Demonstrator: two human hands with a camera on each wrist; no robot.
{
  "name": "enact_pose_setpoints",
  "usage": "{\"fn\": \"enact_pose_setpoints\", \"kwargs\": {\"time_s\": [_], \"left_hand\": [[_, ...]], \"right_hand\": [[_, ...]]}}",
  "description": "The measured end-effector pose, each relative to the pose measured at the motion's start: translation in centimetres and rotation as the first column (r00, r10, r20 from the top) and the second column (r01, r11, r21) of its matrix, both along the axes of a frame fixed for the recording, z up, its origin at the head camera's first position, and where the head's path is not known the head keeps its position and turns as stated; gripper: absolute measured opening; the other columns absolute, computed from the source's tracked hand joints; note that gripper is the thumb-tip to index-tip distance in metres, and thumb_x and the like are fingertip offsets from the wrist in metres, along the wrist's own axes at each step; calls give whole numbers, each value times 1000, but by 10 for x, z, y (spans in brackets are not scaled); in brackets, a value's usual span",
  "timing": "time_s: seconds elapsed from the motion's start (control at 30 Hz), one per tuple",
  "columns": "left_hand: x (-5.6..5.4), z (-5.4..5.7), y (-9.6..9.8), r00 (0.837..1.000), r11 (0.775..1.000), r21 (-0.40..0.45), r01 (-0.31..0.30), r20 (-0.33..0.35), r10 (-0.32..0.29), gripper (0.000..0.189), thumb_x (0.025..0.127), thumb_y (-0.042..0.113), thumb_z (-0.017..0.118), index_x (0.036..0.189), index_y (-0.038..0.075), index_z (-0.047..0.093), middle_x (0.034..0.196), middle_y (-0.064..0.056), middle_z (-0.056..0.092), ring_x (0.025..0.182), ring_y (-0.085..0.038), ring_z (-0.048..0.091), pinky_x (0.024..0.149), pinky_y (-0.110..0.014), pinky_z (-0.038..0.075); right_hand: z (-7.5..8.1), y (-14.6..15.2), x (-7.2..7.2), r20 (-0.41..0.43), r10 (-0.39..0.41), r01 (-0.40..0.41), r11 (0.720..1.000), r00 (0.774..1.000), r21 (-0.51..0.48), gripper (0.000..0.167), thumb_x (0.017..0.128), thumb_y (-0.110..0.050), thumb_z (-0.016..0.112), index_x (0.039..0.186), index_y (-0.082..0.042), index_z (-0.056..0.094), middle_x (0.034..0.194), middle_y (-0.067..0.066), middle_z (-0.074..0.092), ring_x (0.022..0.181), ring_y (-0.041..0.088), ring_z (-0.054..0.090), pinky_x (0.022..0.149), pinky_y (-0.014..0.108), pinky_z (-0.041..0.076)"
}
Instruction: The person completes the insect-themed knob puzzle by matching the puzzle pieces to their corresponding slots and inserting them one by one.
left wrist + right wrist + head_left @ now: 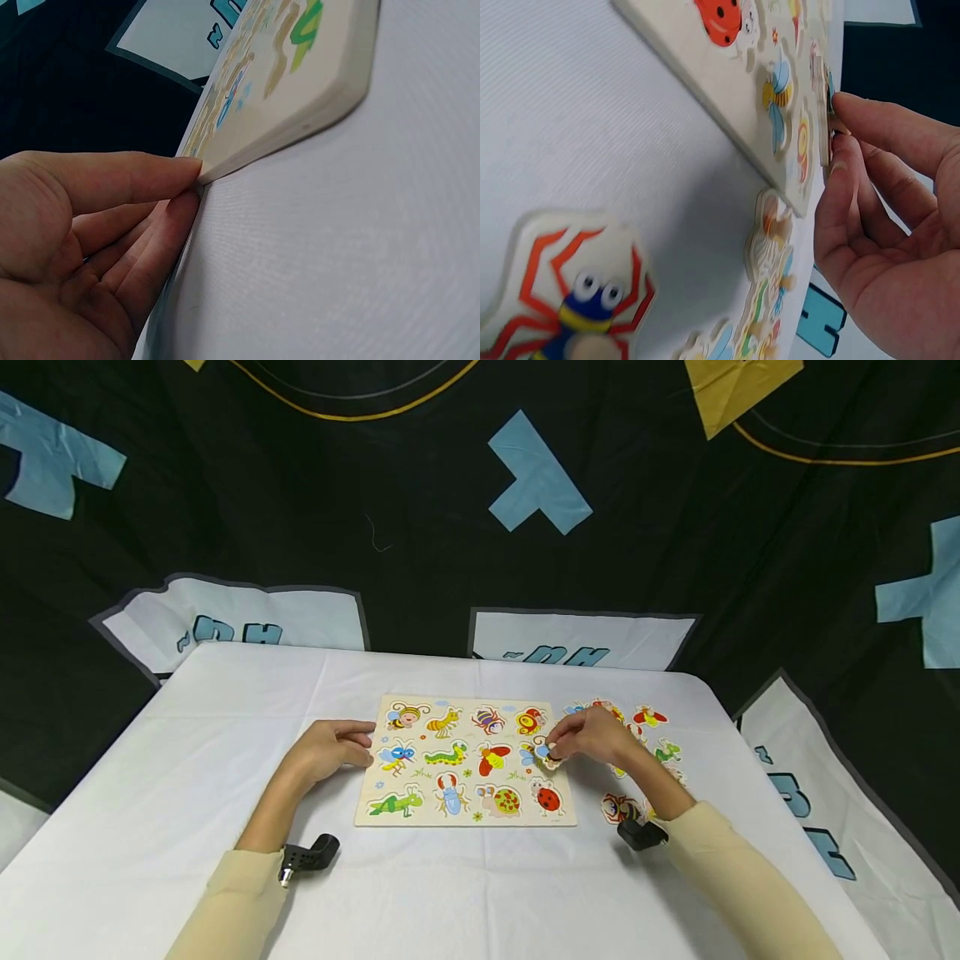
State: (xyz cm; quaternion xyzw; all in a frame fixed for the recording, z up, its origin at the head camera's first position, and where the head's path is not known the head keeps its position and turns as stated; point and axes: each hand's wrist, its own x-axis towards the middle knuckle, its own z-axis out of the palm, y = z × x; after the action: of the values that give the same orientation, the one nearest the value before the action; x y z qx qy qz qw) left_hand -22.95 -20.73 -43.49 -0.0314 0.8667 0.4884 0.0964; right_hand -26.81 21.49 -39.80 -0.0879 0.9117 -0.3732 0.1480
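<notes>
A wooden insect puzzle board (465, 820) lies flat on the table, its colourful bug pictures facing up. My left hand (327, 750) rests at the board's left edge, with thumb and fingertips touching the rim. Over the board's right side, my right hand (596, 737) pinches the knob of a winged-insect puzzle piece (549, 757), held just above the surface. From the right wrist view this piece (825, 120) appears edge-on, so its picture is mostly hidden. Near it on the board is a printed bee (777, 97).
More knobbed pieces lie in a loose cluster right of the board, partly behind my right arm, including a green one (667, 750) and a red one (649, 717). A spider piece (581, 300) lies nearer me. White cloth (420, 893) covers the table; a dark curtain (420, 527) hangs behind.
</notes>
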Motion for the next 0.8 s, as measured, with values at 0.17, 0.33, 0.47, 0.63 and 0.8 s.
{"fn": "enact_pose_setpoints", "kwargs": {"time_s": [0.17, 0.33, 0.47, 0.63, 0.8], "left_hand": [[0, 0, 0, 1000, 1000, 2, -5, -4, 5, 64, 76, 8, 80, 138, 4, 62, 109, -10, 70, 93, -18, 60, 78, -24, 46], [1, 0, 0, 1000, 1000, 2, -9, 3, 9, 65, 76, 8, 80, 138, 5, 62, 110, -11, 70, 93, -18, 60, 78, -24, 46], [0, -1, 0, 1000, 1000, 3, -15, 6, 15, 64, 76, 9, 81, 138, 5, 62, 109, -10, 69, 94, -19, 59, 78, -25, 46], [0, -2, 0, 1000, 1000, 2, -8, 4, 8, 64, 77, 8, 81, 138, 5, 62, 107, -9, 69, 94, -19, 58, 79, -26, 46], [0, -2, 0, 1000, 1000, -10, -18, 3, 18, 64, 76, 8, 80, 137, 6, 63, 106, -9, 69, 94, -20, 58, 80, -27, 45]], "right_hand": [[0, -12, -4, 7, -15, 15, 999, 1000, -30, 17, 78, -17, 85, 94, -11, 80, 92, 3, 75, 78, 17, 58, 68, 29, 46], [0, -27, -10, -3, -38, 38, 999, 999, -24, 17, 78, -19, 85, 93, -12, 79, 88, 2, 72, 73, 16, 54, 60, 28, 41], [1, -39, -13, -33, -42, 41, 999, 999, -18, 17, 78, -21, 85, 91, -13, 80, 93, 2, 74, 81, 18, 57, 66, 29, 43], [1, -54, -18, -40, -53, 51, 997, 998, -51, 15, 78, -20, 85, 90, -13, 80, 92, 3, 76, 88, 19, 62, 76, 31, 48], [4, -72, -23, -35, -63, 60, 996, 997, -64, 14, 79, -21, 85, 90, -13, 80, 88, 2, 75, 85, 18, 61, 76, 31, 48]]}}
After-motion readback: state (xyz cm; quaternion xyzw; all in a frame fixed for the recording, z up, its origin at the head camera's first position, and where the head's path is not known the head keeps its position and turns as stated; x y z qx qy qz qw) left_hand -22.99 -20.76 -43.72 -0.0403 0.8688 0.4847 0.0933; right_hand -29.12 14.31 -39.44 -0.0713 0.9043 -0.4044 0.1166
